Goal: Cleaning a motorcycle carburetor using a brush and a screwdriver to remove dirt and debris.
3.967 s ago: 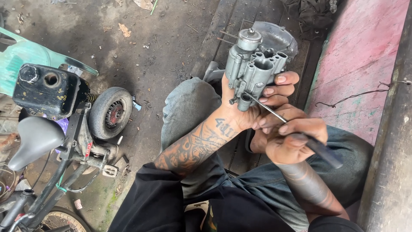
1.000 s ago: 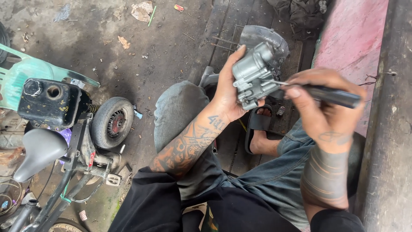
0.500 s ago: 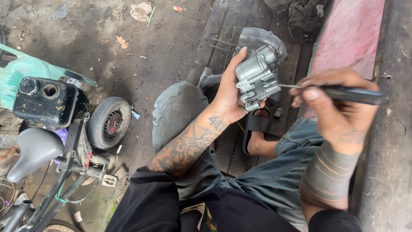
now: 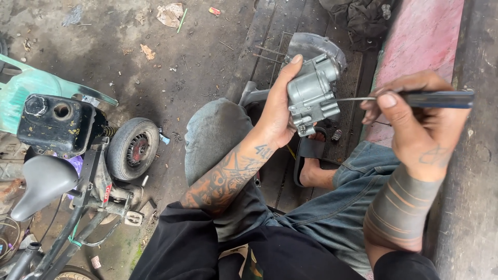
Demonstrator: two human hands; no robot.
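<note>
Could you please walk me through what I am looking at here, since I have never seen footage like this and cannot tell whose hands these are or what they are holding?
This is one picture from a camera worn on a seated person's head, looking down at their own two hands and jeans-clad knees. The left hand grips a small grey cast-metal engine part. The right hand holds a thin screwdriver with a dark handle, its tip against that part. On the dirty concrete floor to the left stands a small stripped motorbike frame with a grey saddle, a black fuel tank and a little wheel. A foot in a black sandal shows below the part.
</note>
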